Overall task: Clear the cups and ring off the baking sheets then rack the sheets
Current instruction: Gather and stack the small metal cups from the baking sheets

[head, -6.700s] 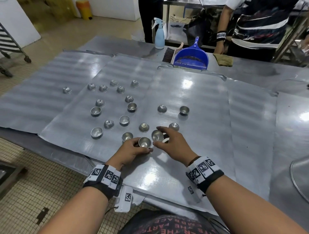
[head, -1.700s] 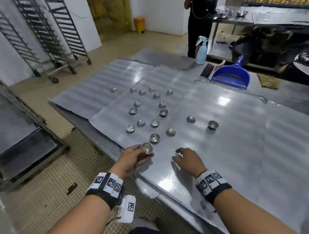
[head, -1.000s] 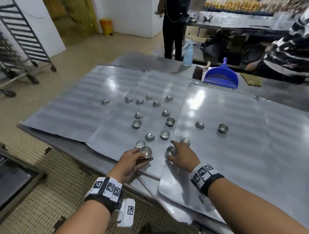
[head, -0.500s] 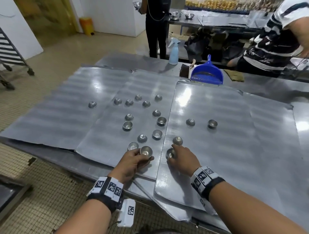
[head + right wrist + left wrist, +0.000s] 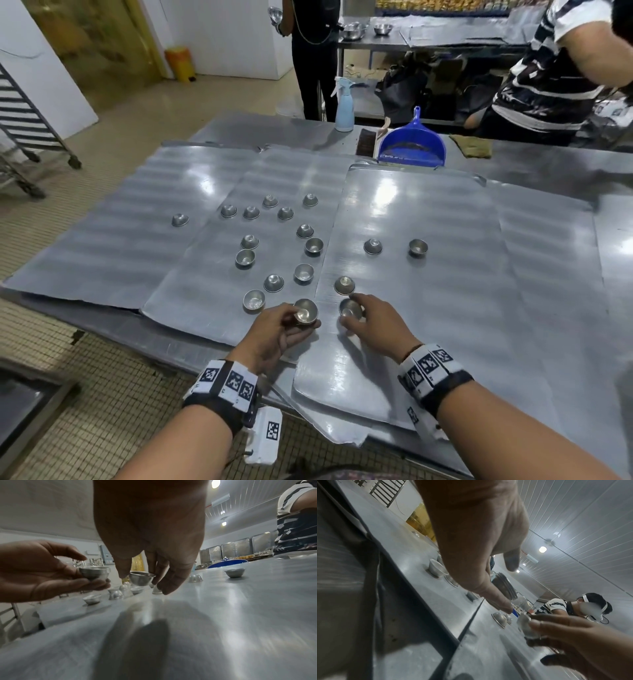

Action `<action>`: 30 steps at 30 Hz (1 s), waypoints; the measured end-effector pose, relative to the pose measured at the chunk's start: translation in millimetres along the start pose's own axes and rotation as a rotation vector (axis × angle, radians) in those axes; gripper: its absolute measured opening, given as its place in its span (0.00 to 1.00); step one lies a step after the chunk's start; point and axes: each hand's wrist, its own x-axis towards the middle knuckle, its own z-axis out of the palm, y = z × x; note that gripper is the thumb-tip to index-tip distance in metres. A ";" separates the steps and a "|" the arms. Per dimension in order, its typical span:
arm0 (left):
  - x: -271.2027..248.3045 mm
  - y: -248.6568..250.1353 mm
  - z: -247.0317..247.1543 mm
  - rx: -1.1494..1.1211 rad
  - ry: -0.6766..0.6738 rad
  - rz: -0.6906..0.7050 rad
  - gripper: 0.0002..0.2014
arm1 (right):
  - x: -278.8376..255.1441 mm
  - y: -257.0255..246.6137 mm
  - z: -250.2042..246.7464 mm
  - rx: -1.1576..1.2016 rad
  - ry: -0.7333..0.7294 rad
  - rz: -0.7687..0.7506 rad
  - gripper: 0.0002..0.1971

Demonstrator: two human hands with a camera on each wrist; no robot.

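Several small metal cups (image 5: 303,272) lie scattered over overlapping baking sheets (image 5: 428,308), some upright and some upside down. My left hand (image 5: 291,322) grips a nested stack of cups (image 5: 306,311) near the front edge; the same stack (image 5: 504,586) shows in the left wrist view. Just to its right, my right hand (image 5: 356,315) pinches a single upright cup (image 5: 349,308) between thumb and fingers. In the right wrist view that cup (image 5: 141,579) hangs slightly above the sheet, beside the stack (image 5: 94,573). An upside-down cup (image 5: 344,285) sits just beyond my right fingers.
A blue dustpan (image 5: 412,145) and a spray bottle (image 5: 343,104) stand at the table's far edge. A person in a striped shirt (image 5: 555,75) is at the far right, another stands behind the table. A wheeled rack (image 5: 30,130) is on the left.
My right hand has moved from lying flat on the near sheet to a cup, closed its fingers on it and raised it slightly. The left hand keeps holding the stack.
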 end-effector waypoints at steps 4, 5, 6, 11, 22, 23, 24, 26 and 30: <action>-1.3 -2.4 12.8 -0.077 0.037 -0.034 0.14 | 0.3 -15.0 -4.3 0.131 0.040 -0.121 0.27; -0.7 -3.1 14.5 -0.084 0.047 -0.042 0.13 | 0.6 -19.1 -4.1 0.137 0.040 -0.152 0.29; -0.2 -4.0 15.5 -0.082 0.053 -0.047 0.14 | 0.2 -23.4 -3.7 0.132 0.033 -0.179 0.30; 0.3 -6.4 20.3 -0.073 0.039 -0.042 0.30 | -0.6 -34.5 3.1 0.073 -0.023 -0.228 0.31; -3.5 -7.2 9.4 0.073 -0.004 0.059 0.09 | 11.0 -31.1 13.4 0.114 -0.073 -0.216 0.33; -2.5 -7.1 6.1 0.082 0.005 0.067 0.08 | 14.3 -28.5 11.4 0.129 -0.050 -0.197 0.31; -1.0 -6.9 2.3 0.077 0.014 0.070 0.09 | 19.1 -24.4 8.9 0.126 -0.017 -0.174 0.29; 1.0 -5.0 -3.8 0.053 0.040 0.062 0.11 | 33.2 -11.7 3.7 0.057 0.051 -0.112 0.24; 1.0 -3.1 -13.7 0.073 0.045 0.071 0.13 | 60.2 13.2 -5.0 -0.122 0.036 0.040 0.23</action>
